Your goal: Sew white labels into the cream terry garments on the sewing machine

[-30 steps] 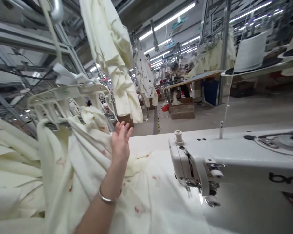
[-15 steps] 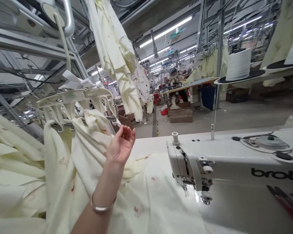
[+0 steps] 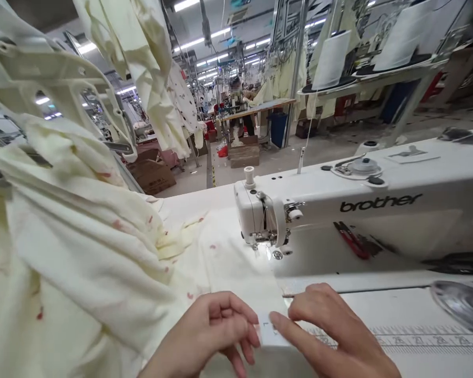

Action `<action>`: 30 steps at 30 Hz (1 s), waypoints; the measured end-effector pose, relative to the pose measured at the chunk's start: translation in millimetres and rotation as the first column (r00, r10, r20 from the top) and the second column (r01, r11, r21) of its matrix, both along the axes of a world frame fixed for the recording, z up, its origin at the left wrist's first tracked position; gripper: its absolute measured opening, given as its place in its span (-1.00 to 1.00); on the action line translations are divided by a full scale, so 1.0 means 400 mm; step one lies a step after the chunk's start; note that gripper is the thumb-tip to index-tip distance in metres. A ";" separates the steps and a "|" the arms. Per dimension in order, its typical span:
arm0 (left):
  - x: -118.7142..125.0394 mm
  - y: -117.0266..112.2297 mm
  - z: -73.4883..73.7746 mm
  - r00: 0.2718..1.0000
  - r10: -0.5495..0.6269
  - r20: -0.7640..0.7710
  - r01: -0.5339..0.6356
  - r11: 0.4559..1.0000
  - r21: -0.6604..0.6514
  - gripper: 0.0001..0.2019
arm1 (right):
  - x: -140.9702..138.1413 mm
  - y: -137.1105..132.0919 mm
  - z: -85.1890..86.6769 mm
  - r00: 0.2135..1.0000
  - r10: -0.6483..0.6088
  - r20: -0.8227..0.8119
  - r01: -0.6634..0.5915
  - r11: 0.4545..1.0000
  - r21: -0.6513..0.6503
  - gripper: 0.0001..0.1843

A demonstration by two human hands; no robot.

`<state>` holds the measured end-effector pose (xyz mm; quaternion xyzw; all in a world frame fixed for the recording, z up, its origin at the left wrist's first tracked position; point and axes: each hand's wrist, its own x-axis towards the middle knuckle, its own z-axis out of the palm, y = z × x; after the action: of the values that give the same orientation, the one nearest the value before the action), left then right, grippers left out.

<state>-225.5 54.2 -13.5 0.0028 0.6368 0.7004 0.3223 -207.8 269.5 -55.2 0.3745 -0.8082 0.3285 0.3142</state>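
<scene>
Along the far edge of your white worktable (image 3: 193, 197), a bare strip runs behind the sewing machine (image 3: 311, 191), the biggest item at your station, with "brother" lettered in black on its side and a light glowing by its needle end. Next in size is the cream cloth (image 3: 94, 226) with reddish spots: it falls in thick folds on your left and spreads flat over the table toward the needle end. Above and beyond it hangs a paler yellow garment (image 3: 142, 63), and at the upper left a cream plastic hanger (image 3: 55, 71) stands over the folds. To the upper right, white thread cones (image 3: 331, 60) rest on a raised stand. Your left hand (image 3: 216, 331) is loosely curled, fingers bent inward; your right hand (image 3: 335, 331) reaches in from the other side with thumb and forefinger slightly apart. Just beyond your right hand, a ruler strip (image 3: 410, 341) lies along the table, and red-handled snips (image 3: 355, 244) lie at the machine's base. Smallest is the white label (image 3: 267, 336) with small dark marks, between your two hands: your right thumb meets it, your left fingertips are at its edge, and you cannot tell whether either hand pinches it.
</scene>
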 end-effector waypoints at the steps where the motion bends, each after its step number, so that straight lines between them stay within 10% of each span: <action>1: -0.003 0.002 -0.001 0.998 0.014 0.061 -0.017 0.999 0.042 -0.57 | 0.002 -0.002 -0.011 1.000 -0.006 0.000 0.006 1.000 0.012 -0.58; 6: -0.004 0.031 -0.036 0.988 0.152 0.001 -0.152 0.987 0.046 -0.58 | 0.006 -0.033 -0.034 0.932 -0.049 0.360 0.144 0.960 -0.242 -0.61; 11: 0.003 0.046 -0.050 0.970 0.205 -0.130 -0.213 0.976 -0.050 -0.59 | 0.006 -0.056 -0.014 0.371 0.464 0.804 0.269 0.775 -0.571 -0.65; 14: 0.002 0.050 -0.037 0.971 0.163 -0.174 -0.187 0.974 -0.131 -0.63 | 0.008 -0.063 0.002 0.279 0.483 0.830 0.345 0.756 -0.556 -0.61; 21: -0.036 0.080 -0.016 0.988 -0.007 -0.154 -0.033 0.966 -0.255 -0.67 | 0.004 -0.055 -0.013 0.337 0.393 0.856 0.397 0.765 -0.507 -0.61; 25: -0.117 0.090 -0.020 0.957 -0.071 -0.282 -0.063 0.895 -0.442 -0.76 | 0.002 -0.031 -0.082 0.616 0.043 0.787 0.380 0.858 -0.344 -0.78; 30: -0.221 0.070 -0.077 0.930 -0.110 -0.351 -0.128 0.798 -0.589 -0.84 | 0.000 -0.013 -0.175 0.905 -0.336 0.260 0.340 0.940 0.032 -0.76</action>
<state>-314.0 82.4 -44.1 0.0280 0.8750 0.4495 0.1779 -207.8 264.3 -125.2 0.1801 -0.8928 0.3211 0.2596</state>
